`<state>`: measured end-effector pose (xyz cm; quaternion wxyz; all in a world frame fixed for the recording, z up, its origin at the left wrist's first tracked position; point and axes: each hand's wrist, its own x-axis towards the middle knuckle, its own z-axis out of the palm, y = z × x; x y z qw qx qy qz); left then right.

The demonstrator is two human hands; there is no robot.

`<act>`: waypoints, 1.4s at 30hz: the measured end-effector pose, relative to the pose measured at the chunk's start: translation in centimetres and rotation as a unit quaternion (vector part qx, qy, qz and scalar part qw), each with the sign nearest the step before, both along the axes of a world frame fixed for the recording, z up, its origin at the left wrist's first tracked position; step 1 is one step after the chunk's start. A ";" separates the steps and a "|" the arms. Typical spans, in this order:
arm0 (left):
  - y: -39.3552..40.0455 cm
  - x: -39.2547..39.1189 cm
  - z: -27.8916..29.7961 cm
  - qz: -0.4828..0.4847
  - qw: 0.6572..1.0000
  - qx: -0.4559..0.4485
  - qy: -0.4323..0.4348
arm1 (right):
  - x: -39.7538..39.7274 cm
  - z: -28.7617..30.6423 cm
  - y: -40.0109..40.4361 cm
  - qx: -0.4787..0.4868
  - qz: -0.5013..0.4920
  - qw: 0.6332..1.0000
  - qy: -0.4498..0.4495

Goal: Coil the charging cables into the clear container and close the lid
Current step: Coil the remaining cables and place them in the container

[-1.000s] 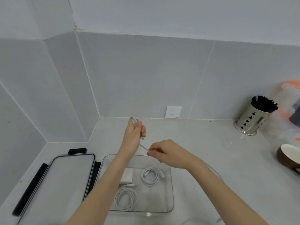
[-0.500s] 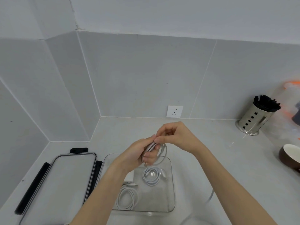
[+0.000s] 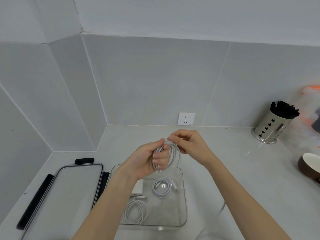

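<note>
A white charging cable (image 3: 175, 154) hangs in loops above the clear container (image 3: 183, 201). My left hand (image 3: 149, 158) is closed around those loops. My right hand (image 3: 189, 142) pinches the cable at the top of the coil. The loose tail (image 3: 221, 207) trails down past my right forearm. Inside the container lie a small coiled white cable (image 3: 161, 187), a larger coiled white cable (image 3: 136, 212) and a white charger block (image 3: 138, 188), partly hidden by my left forearm. The clear lid with black clips (image 3: 69, 193) rests flat to the left of the container.
A perforated steel holder of black sticks (image 3: 271, 125) stands at the back right. A brown bowl with a white inside (image 3: 310, 168) sits at the right edge. A wall socket (image 3: 186, 119) is behind my hands. Tiled walls close the left corner.
The cable went from a straight stretch between my hands to several loops held in my left hand. My right hand moved up and over the coil, and more cable was drawn in.
</note>
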<state>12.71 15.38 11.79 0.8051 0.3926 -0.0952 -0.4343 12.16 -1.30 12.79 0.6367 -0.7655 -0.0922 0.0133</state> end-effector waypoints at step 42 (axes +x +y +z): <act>0.5 1.3 -2.1 -0.050 0.988 -0.114 0.090 | 0.9 -1.9 -1.7 -0.407 0.026 0.906 -0.115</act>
